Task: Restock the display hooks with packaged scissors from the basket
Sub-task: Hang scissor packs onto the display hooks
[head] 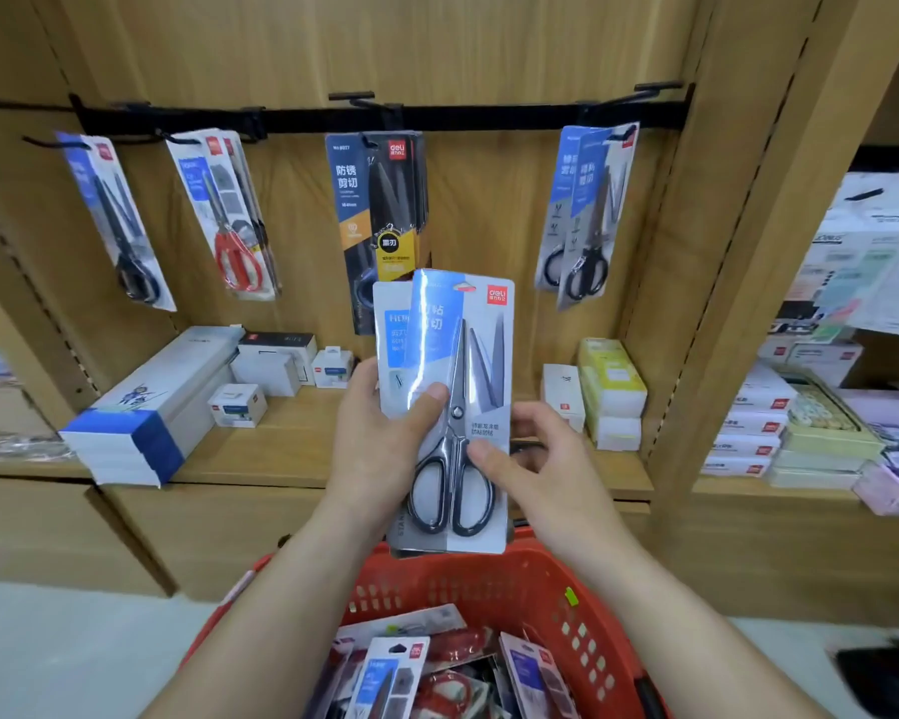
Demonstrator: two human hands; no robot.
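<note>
Head view: a person is holding two scissors packs up above the basket, neither yet hung.

The front scissors pack (458,407) is standing upright just above the red basket (541,589), with a second pack (391,329) tucked behind it. The left hand (380,448) is gripping both, its fingers curled round them, while the right hand (530,459) is pinching the front pack's edge beside the handles. Many loose packs (395,672) are lying in the basket. Well above the basket, the black rail (489,118) is carrying several hung packs (380,199), so restocking seems to be underway, with most stock left to hang.
</note>
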